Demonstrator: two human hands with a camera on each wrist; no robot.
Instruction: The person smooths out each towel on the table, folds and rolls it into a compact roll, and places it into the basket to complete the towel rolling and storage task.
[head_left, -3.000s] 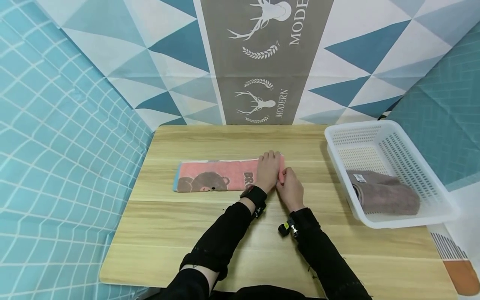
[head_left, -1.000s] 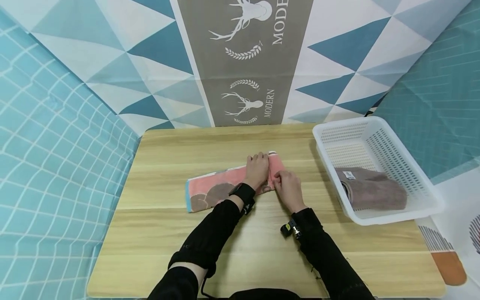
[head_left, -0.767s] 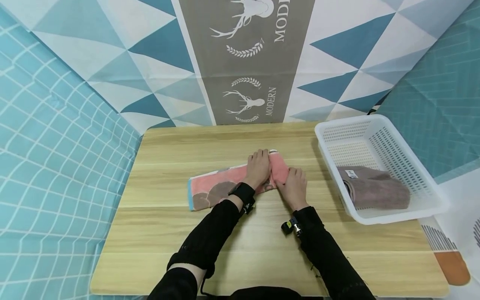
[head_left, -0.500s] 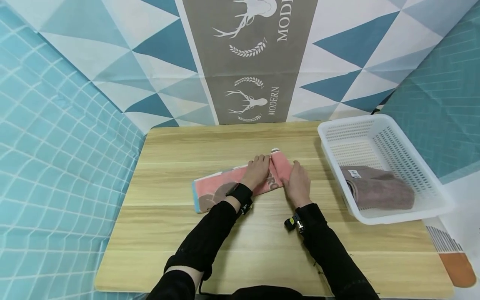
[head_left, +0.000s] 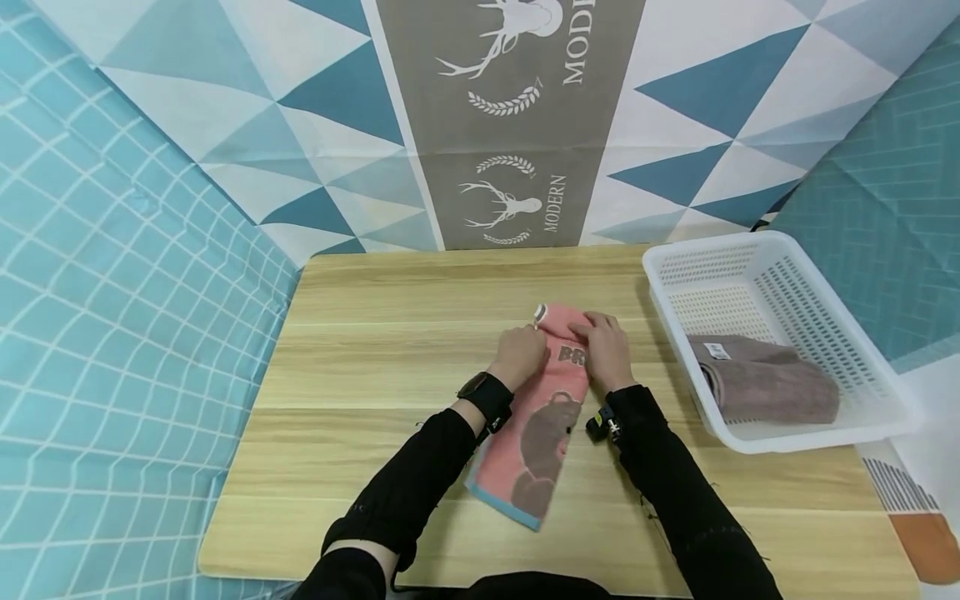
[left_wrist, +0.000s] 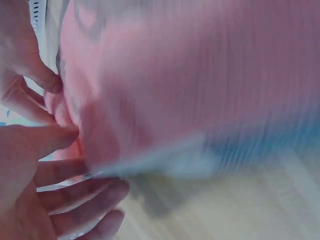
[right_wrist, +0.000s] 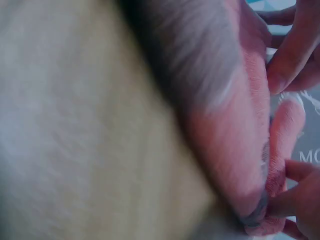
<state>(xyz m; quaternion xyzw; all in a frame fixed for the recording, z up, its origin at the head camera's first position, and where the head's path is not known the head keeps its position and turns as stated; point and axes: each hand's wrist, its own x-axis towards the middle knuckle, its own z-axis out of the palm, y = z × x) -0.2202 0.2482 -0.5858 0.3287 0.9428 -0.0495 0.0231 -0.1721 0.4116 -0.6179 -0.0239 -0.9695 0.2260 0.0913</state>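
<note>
A pink towel (head_left: pixel 517 454) with a brown bear print and a blue border slants toward the person, its far end turned into a short roll (head_left: pixel 561 320). My left hand (head_left: pixel 519 358) pinches the towel's left edge beside the roll. On the opposite side, my right hand (head_left: pixel 609 352) grips the roll's right end, thumb and fingers around the cloth. The left wrist view shows the towel (left_wrist: pixel 190 75) blurred, its blue border hanging over the wood. In the right wrist view, the right hand's fingers (right_wrist: pixel 295 200) pinch the rolled end.
A white plastic basket (head_left: pixel 817 442) stands at the table's right side. Inside it lies a rolled grey-brown towel (head_left: pixel 780 387) with a white tag. The wooden table (head_left: pixel 360 450) meets a patterned cloth backdrop (head_left: pixel 510 125) at its far edge.
The pink towel has swung from lying crosswise to pointing toward the person, and its right end is now rolled at the far side. My right hand has moved farther away and slightly right.
</note>
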